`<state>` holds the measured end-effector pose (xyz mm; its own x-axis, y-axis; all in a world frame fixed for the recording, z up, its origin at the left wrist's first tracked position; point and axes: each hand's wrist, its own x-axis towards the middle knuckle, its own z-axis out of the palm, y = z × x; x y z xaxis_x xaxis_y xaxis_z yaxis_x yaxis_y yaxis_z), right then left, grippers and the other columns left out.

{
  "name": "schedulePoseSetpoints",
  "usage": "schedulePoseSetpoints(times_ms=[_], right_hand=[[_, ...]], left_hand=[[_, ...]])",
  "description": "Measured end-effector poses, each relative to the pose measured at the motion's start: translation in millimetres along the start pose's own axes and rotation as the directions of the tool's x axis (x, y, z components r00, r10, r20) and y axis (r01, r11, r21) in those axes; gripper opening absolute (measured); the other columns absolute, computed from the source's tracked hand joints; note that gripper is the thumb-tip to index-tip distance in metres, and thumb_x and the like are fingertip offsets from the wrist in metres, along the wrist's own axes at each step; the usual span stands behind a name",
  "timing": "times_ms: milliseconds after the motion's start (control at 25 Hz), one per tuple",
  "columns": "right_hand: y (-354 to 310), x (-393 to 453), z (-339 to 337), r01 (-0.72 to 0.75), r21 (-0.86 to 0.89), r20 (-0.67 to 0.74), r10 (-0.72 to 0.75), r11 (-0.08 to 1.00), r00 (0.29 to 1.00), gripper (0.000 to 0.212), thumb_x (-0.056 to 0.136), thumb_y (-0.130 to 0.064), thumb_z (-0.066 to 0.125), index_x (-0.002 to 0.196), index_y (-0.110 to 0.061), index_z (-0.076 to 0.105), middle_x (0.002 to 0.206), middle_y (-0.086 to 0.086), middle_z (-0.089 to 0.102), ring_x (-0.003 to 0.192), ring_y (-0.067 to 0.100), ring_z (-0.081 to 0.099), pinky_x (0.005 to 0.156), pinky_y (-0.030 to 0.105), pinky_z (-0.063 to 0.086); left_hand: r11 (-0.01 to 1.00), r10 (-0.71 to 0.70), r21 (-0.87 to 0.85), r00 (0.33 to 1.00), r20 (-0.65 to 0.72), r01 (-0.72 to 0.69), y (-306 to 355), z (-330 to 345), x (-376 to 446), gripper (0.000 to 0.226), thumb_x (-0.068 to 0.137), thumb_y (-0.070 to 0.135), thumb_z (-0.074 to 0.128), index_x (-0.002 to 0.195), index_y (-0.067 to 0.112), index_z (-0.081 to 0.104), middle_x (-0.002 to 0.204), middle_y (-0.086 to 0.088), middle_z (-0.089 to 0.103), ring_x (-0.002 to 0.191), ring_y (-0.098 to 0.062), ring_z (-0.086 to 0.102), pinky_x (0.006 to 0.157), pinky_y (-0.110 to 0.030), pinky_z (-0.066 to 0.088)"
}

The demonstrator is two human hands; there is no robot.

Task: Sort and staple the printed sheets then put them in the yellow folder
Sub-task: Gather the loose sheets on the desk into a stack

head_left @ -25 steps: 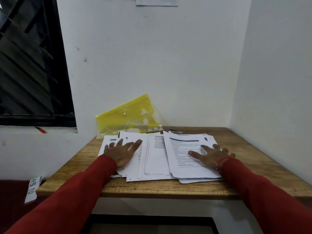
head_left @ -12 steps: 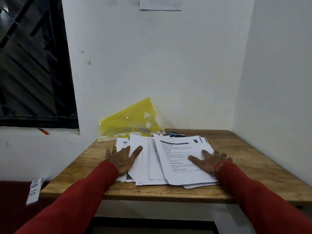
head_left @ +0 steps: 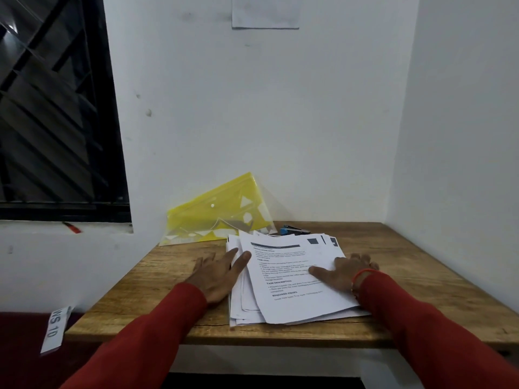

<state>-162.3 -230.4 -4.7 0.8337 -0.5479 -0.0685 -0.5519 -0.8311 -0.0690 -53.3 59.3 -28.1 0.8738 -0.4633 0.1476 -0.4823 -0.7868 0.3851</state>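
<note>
both flat hands, left hand [head_left: 222, 277] and right hand [head_left: 341, 272], on the printed sheets [head_left: 292, 279] before the yellow folder [head_left: 216, 211]

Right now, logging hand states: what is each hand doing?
Left hand: open, flat against the printed sheets' left edge.
Right hand: open, resting flat on the top sheet.

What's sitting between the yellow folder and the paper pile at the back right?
In the head view, a blue stapler lies on the table beside the yellow folder, just behind the printed sheets.
</note>
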Motion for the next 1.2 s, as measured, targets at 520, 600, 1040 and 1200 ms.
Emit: schedulePoseSetpoints(times_ms=[520, 600, 1040, 1200], right_hand=[[-31.9, -8.8, -4.3, 0.094, 0.128, 0.003, -0.095, 0.987, 0.995, 0.084, 0.083, -0.074, 0.049, 0.139, -0.012, 0.046, 0.156, 0.023, 0.015, 0.136, 0.04, 0.035, 0.111, 0.043, 0.036], [-33.4, -12.4, -0.8, 0.086, 0.128, -0.002, -0.087, 0.988, 0.996, 0.082, 0.084, -0.074, 0.047, 0.139, -0.014, 0.046, 0.156, 0.022, 0.016, 0.138, 0.042, 0.03, 0.112, 0.046, 0.033], [-11.2, -23.4, 2.5, 0.117, 0.484, -0.069, -0.096, 0.867, 0.993, 0.082, 0.062, -0.078, 0.059, 0.117, -0.019, 0.063, 0.133, 0.012, 0.055, 0.119, 0.027, 0.055, 0.099, 0.034, 0.046], [-0.4, -26.1, -0.1, 0.167, 0.674, -0.095, -0.14, 0.719, 0.986, 0.072, 0.089, -0.044, 0.067, 0.147, -0.012, 0.039, 0.151, 0.005, 0.042, 0.137, 0.021, 0.042, 0.104, 0.024, 0.032]], left_hand=[[0.994, -0.034, -0.101, 0.999, -0.036, 0.031, 27.1, 0.4, -7.2, 0.084, 0.081, 0.087, 0.009, 0.15, 0.042, 0.027, 0.147, -0.002, 0.052, 0.139, -0.036, 0.037, 0.112, -0.053, 0.02], [0.957, -0.041, -0.289, 0.999, -0.027, 0.031, 34.9, 1.2, -4.9, 0.091, 0.077, 0.091, 0.024, 0.15, 0.038, 0.031, 0.147, -0.001, 0.052, 0.136, -0.033, 0.045, 0.112, -0.045, 0.032], [0.369, -0.297, -0.892, 0.943, 0.152, 0.26, 67.9, -1.8, 17.8, 0.063, 0.088, 0.002, 0.072, 0.141, -0.009, 0.038, 0.138, -0.023, 0.055, 0.1, -0.034, 0.067, 0.08, -0.04, 0.054], [0.235, -0.302, -0.916, 0.92, 0.248, 0.324, 61.5, 8.2, 16.8, 0.032, 0.088, -0.011, 0.064, 0.119, -0.012, 0.059, 0.119, -0.025, 0.067, 0.084, -0.033, 0.069, 0.084, -0.045, 0.054]])
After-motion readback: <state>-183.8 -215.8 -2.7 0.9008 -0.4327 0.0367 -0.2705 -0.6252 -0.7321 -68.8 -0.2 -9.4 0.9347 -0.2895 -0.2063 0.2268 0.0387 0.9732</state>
